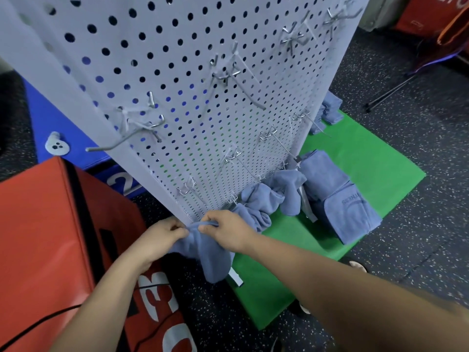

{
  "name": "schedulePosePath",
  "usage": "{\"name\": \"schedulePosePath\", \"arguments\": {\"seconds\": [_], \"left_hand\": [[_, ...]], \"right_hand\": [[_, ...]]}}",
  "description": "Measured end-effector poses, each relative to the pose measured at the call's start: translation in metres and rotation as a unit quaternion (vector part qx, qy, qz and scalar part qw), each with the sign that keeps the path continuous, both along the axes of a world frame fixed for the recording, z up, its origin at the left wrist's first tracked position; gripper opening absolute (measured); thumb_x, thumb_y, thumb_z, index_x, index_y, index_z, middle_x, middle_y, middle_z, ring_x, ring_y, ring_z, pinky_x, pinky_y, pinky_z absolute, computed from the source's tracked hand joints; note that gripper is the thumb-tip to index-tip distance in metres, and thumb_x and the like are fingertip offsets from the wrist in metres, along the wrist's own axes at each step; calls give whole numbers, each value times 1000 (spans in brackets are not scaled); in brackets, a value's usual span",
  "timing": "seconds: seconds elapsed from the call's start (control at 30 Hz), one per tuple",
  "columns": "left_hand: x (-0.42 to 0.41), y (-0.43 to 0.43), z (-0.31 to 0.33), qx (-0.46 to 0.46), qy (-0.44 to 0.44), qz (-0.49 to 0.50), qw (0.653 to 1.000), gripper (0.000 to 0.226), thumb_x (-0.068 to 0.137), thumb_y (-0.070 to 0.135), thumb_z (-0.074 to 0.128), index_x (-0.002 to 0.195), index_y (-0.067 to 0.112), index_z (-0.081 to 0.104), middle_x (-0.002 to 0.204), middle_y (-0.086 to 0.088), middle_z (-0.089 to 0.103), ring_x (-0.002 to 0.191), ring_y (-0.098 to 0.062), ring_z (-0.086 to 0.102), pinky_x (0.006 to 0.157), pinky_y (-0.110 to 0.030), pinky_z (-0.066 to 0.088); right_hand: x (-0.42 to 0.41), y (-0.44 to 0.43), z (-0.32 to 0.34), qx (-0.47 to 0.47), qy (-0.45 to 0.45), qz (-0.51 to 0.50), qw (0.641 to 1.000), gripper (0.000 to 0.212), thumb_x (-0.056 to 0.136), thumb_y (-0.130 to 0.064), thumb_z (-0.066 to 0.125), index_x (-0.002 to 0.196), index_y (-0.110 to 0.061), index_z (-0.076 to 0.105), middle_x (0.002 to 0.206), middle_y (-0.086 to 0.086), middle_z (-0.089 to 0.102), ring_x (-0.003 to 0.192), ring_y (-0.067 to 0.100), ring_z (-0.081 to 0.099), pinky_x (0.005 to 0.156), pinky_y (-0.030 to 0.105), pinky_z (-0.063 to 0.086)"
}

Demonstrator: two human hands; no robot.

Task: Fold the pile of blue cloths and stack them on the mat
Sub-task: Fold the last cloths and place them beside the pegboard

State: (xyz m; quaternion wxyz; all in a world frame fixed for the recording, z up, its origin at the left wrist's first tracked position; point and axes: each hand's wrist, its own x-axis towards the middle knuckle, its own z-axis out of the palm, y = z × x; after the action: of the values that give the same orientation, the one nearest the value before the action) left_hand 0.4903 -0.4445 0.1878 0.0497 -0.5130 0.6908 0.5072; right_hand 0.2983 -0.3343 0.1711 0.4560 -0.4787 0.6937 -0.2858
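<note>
**Both hands on one blue cloth at the foot of the pegboard**

My left hand (162, 236) and my right hand (228, 233) sit close together, each with fingers curled and pinching the top edge of the same blue cloth (210, 257). The cloth is bunched between my two grips and hangs down loosely below them, with a white tag showing at its lower end. It is up against the bottom corner of the white pegboard (177, 97). It may be caught on one of the lowest hooks there, but my fingers cover that spot.

Just to the right, more blue cloths (266, 196) hang crumpled from the low hooks on the board, above the green mat (368, 158). The mat lies flat on the dark speckled floor (418, 237). A folded stack (340, 196) of blue cloths rests on it, to the right of the hanging ones, with printed lettering on its top piece. Further back, another bundle (330, 107) of blue cloth sits at the mat's far edge, partly hidden by the board.

A red padded box (45, 224) stands to my left, and a blue box (55, 115) lies behind it.
</note>
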Motion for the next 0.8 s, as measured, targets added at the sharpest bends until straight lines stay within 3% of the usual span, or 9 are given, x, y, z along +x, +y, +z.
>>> {"name": "schedulePosePath", "arguments": {"seconds": [0.13, 0.23, 0.37, 0.47, 0.53, 0.6, 0.7, 0.8], "left_hand": [[2, 7, -17, -43, 13, 35, 998, 10, 97, 17, 75, 87, 17, 73, 82, -1, 74, 77, -14, 63, 71, -27, 46], [2, 11, -33, -55, 17, 66, 996, 10, 92, 17, 82, 84, 19, 78, 79, -1, 75, 74, -14, 64, 71, -25, 48], [5, 20, -45, -83, 4, 100, 991, 13, 88, 24, 87, 79, 25, 78, 57, 10, 56, 55, -8, 48, 62, -27, 42], [0, 33, -45, -66, 24, 138, 988, 16, 86, 21, 88, 82, 20, 73, 62, 4, 69, 57, -12, 63, 58, -26, 48], [-10, 46, -46, -1, 60, 182, 981, 23, 87, 13, 88, 84, 11, 65, 70, -5, 74, 66, -19, 72, 55, -25, 53], [-20, 60, -47, 47, 84, 196, 976, 18, 89, 8, 85, 84, 8, 68, 73, -8, 75, 69, -19, 72, 59, -26, 57], [-32, 72, -50, 87, 120, 220, 964, 5, 96, 8, 77, 91, 5, 77, 74, -3, 74, 72, -13, 68, 70, -28, 61], [-35, 77, -53, 97, 130, 241, 957, 14, 101, 9, 70, 91, 7, 80, 76, -5, 74, 78, -15, 71, 78, -30, 63]], "right_hand": [[11, -7, -10, 36, 54, -80, 995, 19, 98, -33, 69, 85, -25, 58, 83, -2, 66, 88, 25, 64, 79, 41, 54], [11, -5, -21, 46, 137, -66, 987, 18, 99, -39, 67, 92, -25, 58, 90, 5, 68, 95, 34, 65, 78, 41, 51], [6, 6, -29, 6, 256, -25, 966, 32, 94, -51, 73, 101, -20, 67, 112, 6, 58, 109, 28, 50, 88, 40, 41], [0, 8, -26, -34, 327, -26, 944, 36, 85, -41, 81, 102, -15, 62, 110, 11, 54, 102, 31, 51, 80, 42, 38], [-4, 6, -23, -5, 299, -13, 954, 23, 91, -28, 72, 104, -17, 56, 106, 10, 60, 94, 35, 60, 68, 38, 42], [-5, 7, -22, 50, 229, -20, 972, 9, 95, -29, 62, 95, -25, 55, 95, 8, 67, 86, 34, 64, 64, 38, 51], [-11, 12, -26, 81, 149, -11, 985, 20, 100, -22, 56, 81, -25, 57, 89, 7, 73, 88, 29, 66, 70, 36, 51], [-18, 16, -27, 100, 93, 29, 990, 30, 103, -12, 52, 74, -17, 62, 86, 8, 67, 88, 26, 61, 75, 37, 46]]}}
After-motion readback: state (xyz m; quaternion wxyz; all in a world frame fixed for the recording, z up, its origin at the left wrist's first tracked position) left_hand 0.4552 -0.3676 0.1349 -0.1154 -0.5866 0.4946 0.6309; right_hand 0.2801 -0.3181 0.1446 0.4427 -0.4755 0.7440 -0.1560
